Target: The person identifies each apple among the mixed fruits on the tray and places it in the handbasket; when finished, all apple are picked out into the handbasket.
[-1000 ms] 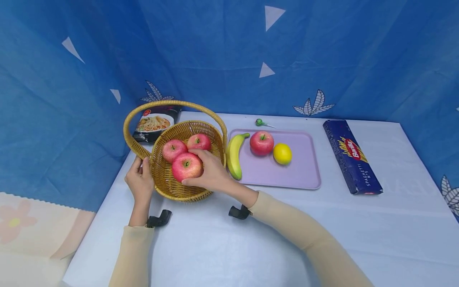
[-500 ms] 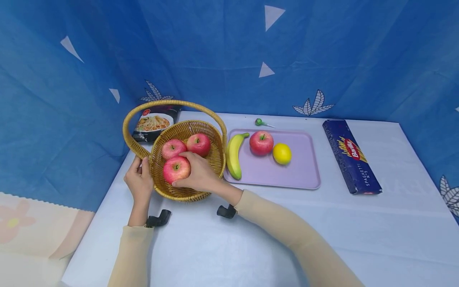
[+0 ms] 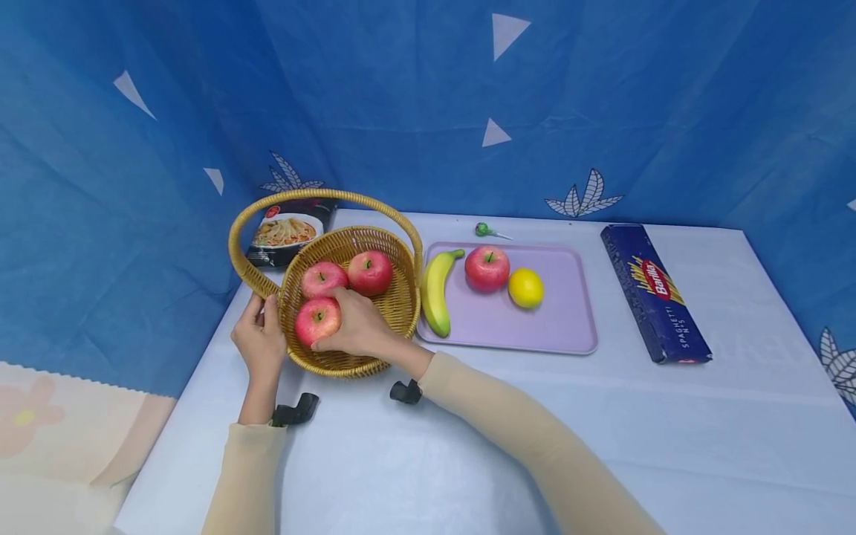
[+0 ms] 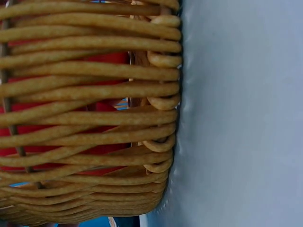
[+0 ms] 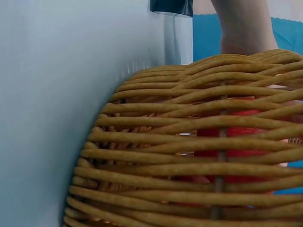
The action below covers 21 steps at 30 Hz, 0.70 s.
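Note:
A round wicker basket (image 3: 394, 312) with a tall arched handle stands at the left of the table in the head view. My left hand (image 3: 261, 342) grips its left rim, close to where the handle joins. Inside the basket my right hand (image 3: 361, 325) holds a red apple (image 3: 314, 322) from its right side, low and near the left wall. Two more apples lie behind it, one (image 3: 324, 278) at the left and one (image 3: 370, 273) at the right. Both wrist views are mostly filled by the woven basket wall (image 4: 94, 118), with red apple showing through the gaps.
Right of the basket lies a lilac tray (image 3: 562, 319) bearing a banana (image 3: 436, 293), an apple (image 3: 487, 269) and a lemon (image 3: 526, 288). Behind it is a green lollipop (image 3: 483, 229). A blue spaghetti box (image 3: 655, 293) lies further right; a black food packet (image 3: 284, 230) sits behind the basket.
My right hand has moved left and slightly down inside the basket, carrying the apple away from the middle to the left wall. The left hand has stayed at the rim.

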{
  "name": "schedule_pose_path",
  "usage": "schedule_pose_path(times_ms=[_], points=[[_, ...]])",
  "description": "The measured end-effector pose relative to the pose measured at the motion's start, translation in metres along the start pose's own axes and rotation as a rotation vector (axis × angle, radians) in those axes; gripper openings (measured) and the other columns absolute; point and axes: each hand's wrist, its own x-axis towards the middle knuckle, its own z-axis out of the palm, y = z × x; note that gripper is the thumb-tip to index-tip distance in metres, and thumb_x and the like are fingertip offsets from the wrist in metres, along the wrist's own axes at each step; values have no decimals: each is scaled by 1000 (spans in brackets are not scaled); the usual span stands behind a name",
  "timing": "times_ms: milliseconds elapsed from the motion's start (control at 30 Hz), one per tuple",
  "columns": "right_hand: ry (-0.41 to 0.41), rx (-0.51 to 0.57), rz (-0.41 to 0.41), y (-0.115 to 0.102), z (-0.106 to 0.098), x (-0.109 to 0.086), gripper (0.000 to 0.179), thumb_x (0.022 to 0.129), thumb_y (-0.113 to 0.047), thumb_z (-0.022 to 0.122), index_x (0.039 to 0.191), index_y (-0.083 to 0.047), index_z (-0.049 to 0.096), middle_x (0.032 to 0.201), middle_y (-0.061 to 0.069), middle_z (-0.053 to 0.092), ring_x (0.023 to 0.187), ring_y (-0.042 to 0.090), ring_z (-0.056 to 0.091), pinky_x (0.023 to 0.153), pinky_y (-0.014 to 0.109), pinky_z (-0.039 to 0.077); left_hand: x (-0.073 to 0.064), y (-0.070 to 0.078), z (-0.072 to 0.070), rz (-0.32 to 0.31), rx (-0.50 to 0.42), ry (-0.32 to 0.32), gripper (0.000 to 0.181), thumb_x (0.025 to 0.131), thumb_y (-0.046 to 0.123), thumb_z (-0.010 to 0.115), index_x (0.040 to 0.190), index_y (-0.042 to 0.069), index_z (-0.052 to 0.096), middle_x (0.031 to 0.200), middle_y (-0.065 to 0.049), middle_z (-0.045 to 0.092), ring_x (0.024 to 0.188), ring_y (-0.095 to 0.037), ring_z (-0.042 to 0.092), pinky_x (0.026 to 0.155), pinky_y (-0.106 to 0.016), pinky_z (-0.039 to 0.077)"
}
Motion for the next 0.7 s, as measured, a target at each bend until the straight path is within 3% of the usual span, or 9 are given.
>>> schedule_pose_path(times_ms=[400, 700], points=[[-2, -55, 7, 0, 4, 3, 86, 69, -42, 87, 139, -9, 48, 126, 5, 62, 116, 17, 59, 97, 26, 49, 0, 0, 0, 0, 12, 2, 30, 101, 24, 54, 114, 2, 69, 107, -20, 72, 79, 17, 53, 65, 2, 42], [-61, -102, 32, 2, 8, 6, 86, 71, -45, 85, 138, -6, 47, 125, 7, 62, 117, 19, 58, 96, 27, 50, -1, 1, 1, -4, -5, 5, 30, 101, 23, 55, 116, 2, 69, 109, -19, 72, 81, 19, 53, 66, 2, 43]])
